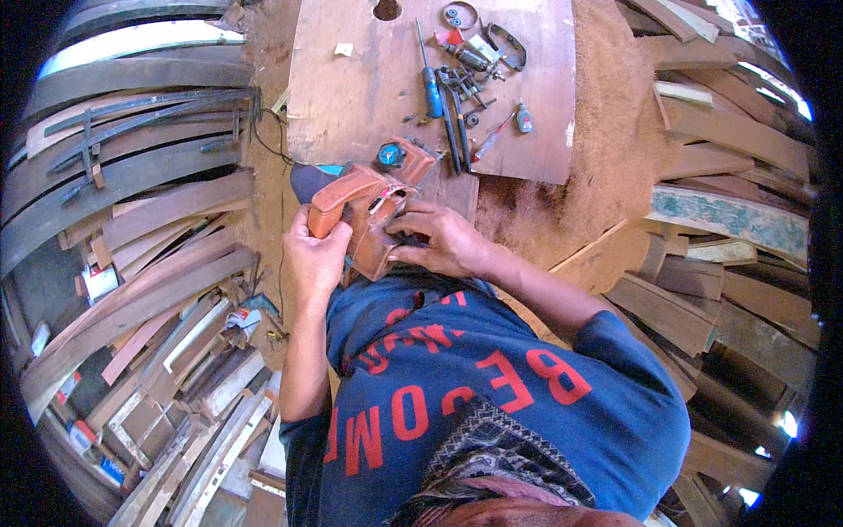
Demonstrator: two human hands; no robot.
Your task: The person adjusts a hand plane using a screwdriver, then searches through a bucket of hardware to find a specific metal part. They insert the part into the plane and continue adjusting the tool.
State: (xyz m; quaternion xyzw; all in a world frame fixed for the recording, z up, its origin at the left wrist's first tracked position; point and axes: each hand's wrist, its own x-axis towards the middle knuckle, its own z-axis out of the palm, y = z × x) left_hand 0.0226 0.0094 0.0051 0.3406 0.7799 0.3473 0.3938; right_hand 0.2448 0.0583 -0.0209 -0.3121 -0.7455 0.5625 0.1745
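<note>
In front of the person's chest, an orange power tool (373, 215) is lying with its long axis running up and to the right. The left hand (316, 255) is clenching its handle end; the right hand (443, 241) is pressing fingers on its side. Beyond, a blue screwdriver (432, 88) and a small bottle (523, 117) are lying on a wooden board (351, 88).

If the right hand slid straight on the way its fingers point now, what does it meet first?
The right hand already rests on the orange power tool, fingers pointing toward the left hand; its body is in the way first.
</note>
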